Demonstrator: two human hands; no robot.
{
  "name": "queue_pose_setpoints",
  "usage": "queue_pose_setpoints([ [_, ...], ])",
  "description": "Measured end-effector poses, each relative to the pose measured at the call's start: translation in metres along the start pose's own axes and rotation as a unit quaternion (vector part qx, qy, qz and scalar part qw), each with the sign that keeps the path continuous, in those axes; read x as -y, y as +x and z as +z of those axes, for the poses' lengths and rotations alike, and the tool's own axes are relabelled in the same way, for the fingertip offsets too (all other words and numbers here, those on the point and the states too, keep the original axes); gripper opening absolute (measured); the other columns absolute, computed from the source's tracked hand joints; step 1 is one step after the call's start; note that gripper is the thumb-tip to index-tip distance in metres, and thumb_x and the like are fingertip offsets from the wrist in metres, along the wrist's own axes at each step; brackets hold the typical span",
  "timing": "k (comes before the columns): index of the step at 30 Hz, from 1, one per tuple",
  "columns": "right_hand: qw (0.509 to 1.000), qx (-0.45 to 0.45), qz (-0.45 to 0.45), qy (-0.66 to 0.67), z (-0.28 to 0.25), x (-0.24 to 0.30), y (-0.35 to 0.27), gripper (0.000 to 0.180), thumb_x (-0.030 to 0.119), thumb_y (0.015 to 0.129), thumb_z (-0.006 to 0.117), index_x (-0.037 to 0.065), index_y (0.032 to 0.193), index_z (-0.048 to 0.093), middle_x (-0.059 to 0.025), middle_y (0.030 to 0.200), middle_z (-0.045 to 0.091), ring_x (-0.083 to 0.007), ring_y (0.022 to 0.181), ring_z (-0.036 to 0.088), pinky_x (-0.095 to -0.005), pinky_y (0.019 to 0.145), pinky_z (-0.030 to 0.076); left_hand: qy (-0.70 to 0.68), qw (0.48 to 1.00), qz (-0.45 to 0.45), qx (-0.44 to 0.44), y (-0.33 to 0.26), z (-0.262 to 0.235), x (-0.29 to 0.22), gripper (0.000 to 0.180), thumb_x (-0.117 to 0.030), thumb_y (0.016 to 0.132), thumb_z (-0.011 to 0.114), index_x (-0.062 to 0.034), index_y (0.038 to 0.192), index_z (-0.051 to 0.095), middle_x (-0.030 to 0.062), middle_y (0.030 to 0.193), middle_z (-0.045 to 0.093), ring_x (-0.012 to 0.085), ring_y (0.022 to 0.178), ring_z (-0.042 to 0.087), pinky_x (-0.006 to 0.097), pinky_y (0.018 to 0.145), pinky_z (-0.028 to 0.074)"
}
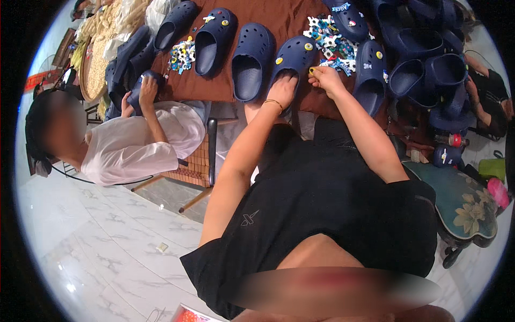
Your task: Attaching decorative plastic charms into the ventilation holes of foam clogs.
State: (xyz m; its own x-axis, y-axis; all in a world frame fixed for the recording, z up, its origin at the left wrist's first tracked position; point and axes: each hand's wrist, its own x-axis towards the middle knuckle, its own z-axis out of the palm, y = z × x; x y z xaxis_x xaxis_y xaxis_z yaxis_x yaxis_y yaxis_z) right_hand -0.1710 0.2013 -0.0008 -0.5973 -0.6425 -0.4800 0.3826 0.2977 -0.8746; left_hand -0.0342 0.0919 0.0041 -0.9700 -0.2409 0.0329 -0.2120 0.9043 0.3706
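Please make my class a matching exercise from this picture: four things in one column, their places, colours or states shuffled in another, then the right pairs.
Column one
1. The person's left hand
2. The person's right hand
3. The bracelet
4. The co-worker's shirt

Column two
A. White
B. Pinching a small yellow charm
C. Gold-coloured
D. Partly inside a navy clog

Right pairs: 1-D, 2-B, 3-C, 4-A

Woven chair (189,172) on L, flowered green tbl (437,189) on R
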Motion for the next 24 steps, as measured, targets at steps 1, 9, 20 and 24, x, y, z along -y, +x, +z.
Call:
queue_pose_setpoints([
  [1,1.0,0.003,0.019,0.002,0.0,-0.002,-0.001,0.023,0.011,0.082,0.049,-0.002,0.099,0.057,-0.0074,0.076,0.059,-0.0118,0.059,0.055,-0.023,0.052,0.044,0.005,1.0,0.001,-0.017,0.0,0.0,0.0,0.026,-0.008,0.075,0.04,-0.0048,0.099,0.049,0.0182,0.089,0.052,0.0329,0.083,0.053,0.04,0.073,0.043],
  [9,0.965,-0.115,-0.195,-0.132,0.01,0.015,-0.009,0.018,0.013,0.067,0.065,0.002,0.081,0.063,-0.0081,0.072,0.061,-0.015,0.06,0.057,-0.0272,0.058,0.044,-0.005,1.0,-0.006,-0.005,-0.003,-0.005,-0.003,0.027,-0.008,0.076,0.039,-0.0037,0.1,0.049,0.0177,0.098,0.051,0.0327,0.09,0.052,0.039,0.077,0.042],
  [20,0.751,-0.085,-0.439,-0.485,0.02,0.047,-0.019,0.014,0.011,0.074,0.05,0.006,0.079,0.062,-0.0125,0.073,0.055,-0.0293,0.069,0.054,-0.0376,0.062,0.044,-0.011,1.0,-0.016,0.004,0.002,0.0,0.003,0.016,-0.009,0.073,0.041,-0.005,0.078,0.055,0.0152,0.079,0.055,0.029,0.078,0.055,0.039,0.072,0.043],
  [24,0.749,-0.087,-0.377,-0.538,0.027,0.065,-0.015,0.009,0.011,0.069,0.057,0.002,0.07,0.06,-0.0161,0.068,0.056,-0.0327,0.065,0.054,-0.0407,0.06,0.043,-0.025,1.0,-0.007,0.001,-0.001,-0.006,0.001,0.02,-0.011,0.073,0.042,-0.0042,0.09,0.052,0.0153,0.087,0.051,0.0299,0.085,0.051,0.037,0.076,0.041],
])
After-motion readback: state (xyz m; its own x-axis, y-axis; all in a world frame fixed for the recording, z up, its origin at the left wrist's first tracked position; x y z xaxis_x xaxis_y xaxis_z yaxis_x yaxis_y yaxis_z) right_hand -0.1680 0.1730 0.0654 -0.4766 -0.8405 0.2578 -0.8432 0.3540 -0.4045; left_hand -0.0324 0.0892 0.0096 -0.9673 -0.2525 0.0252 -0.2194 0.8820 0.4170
